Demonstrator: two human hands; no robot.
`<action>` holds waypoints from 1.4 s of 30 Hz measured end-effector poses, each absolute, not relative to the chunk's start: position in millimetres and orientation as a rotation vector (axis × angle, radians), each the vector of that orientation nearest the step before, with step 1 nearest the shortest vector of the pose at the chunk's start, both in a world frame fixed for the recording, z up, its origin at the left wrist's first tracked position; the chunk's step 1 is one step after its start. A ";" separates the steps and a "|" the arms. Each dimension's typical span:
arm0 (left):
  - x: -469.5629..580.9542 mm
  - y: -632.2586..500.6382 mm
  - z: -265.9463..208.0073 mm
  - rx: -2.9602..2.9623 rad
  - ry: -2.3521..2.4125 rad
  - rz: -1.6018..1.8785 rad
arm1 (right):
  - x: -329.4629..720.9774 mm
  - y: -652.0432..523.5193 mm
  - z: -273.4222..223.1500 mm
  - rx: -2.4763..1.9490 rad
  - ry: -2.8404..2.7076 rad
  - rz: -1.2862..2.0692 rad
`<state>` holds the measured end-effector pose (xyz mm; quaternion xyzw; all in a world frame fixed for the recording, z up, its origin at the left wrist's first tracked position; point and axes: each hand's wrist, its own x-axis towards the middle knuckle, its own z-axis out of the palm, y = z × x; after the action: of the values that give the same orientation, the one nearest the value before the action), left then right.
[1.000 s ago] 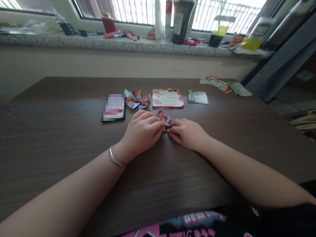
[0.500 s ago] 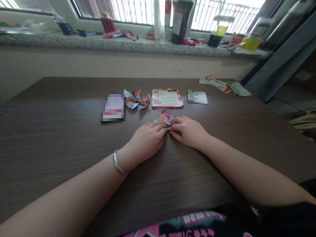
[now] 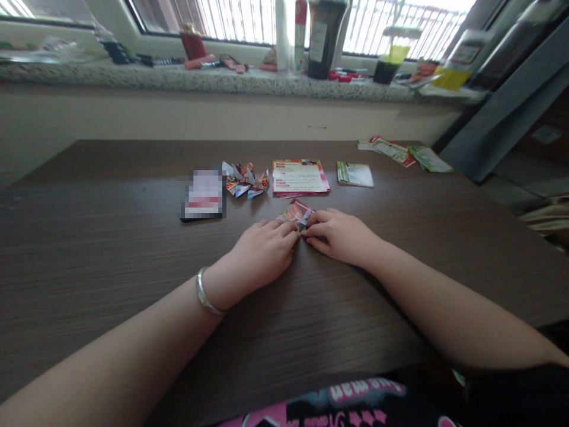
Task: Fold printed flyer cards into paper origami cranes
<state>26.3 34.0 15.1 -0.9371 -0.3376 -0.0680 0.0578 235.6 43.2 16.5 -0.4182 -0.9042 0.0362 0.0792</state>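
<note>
A small printed sheet of paper [image 3: 299,211], red and multicoloured, lies on the brown table in front of me, partly covered by my fingers. My left hand [image 3: 269,248], with a silver bangle at the wrist, presses its closed fingers on the paper's near left edge. From the other side my right hand [image 3: 338,234] pinches the near right edge, its fingertips almost meeting the left ones. Just beyond are several folded paper pieces [image 3: 246,179] with pointed corners and a stack of printed sheets [image 3: 301,177].
Left of the folded pieces lies a blurred-out flat item with a dark edge [image 3: 203,196]. A pile of small green-and-white cards [image 3: 355,174] is at the right. Green and red leaflets [image 3: 393,151] lie at the far right corner. Bottles and jars line the stone windowsill [image 3: 249,83].
My left hand and wrist have shifted slightly left. The right hand stays nearly in place, and a little more of the paper shows between the fingertips.
</note>
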 end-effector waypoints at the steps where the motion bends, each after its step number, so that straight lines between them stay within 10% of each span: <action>1: 26.5 33.5 15.5 -2.829 -1.029 -0.195 | 235.6 42.8 17.3 -1.262 -2.705 0.094; 42: 0.4 36.6 40.0 -2.845 -1.301 0.323 | 286.9 54.0 41.8 -2.003 -2.744 0.031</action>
<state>0.4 36.6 40.0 -0.9046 -0.4137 0.1026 -0.0015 286.9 54.0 41.8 -0.5846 -0.8012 0.0089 -0.1275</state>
